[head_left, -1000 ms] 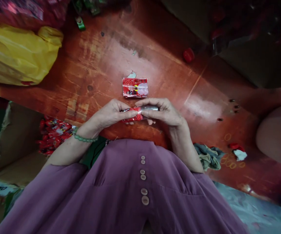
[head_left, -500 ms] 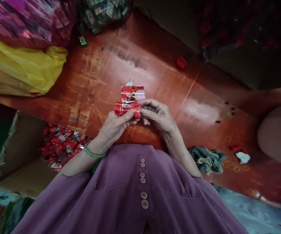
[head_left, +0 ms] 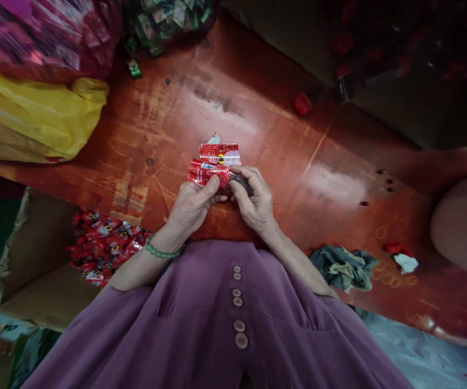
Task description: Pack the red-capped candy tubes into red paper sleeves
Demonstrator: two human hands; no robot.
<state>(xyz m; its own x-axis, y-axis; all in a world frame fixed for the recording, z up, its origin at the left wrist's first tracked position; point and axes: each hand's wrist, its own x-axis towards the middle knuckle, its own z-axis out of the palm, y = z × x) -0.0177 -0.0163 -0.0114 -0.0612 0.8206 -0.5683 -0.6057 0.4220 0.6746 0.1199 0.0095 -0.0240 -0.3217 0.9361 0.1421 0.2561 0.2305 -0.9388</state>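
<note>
A red printed plastic sleeve (head_left: 205,172) is pinched near its lower edge by my left hand (head_left: 195,202), thumb on top. The dark end of a small tube-shaped item (head_left: 242,184) sits in the grip of my right hand (head_left: 255,200), thumb and fingers closed around it. Its left end meets the sleeve's right end; how far it goes inside cannot be made out. Just behind the hands, a flat red printed sleeve (head_left: 219,153) lies on the table, partly covered by the held one. My left wrist wears a green bead bracelet (head_left: 162,254).
A cardboard box (head_left: 22,243) at left holds many red packets (head_left: 107,240). Yellow (head_left: 42,116) and pink bags (head_left: 55,43) stand far left, near green packets (head_left: 168,21). On the red table (head_left: 168,129) lie a red item (head_left: 302,104), grey-green cloth (head_left: 342,266) and rubber bands (head_left: 387,276).
Both hands have shifted slightly left. The dark item now tilts down to the right, and the red sleeve looks more crumpled and raised at its left end.
</note>
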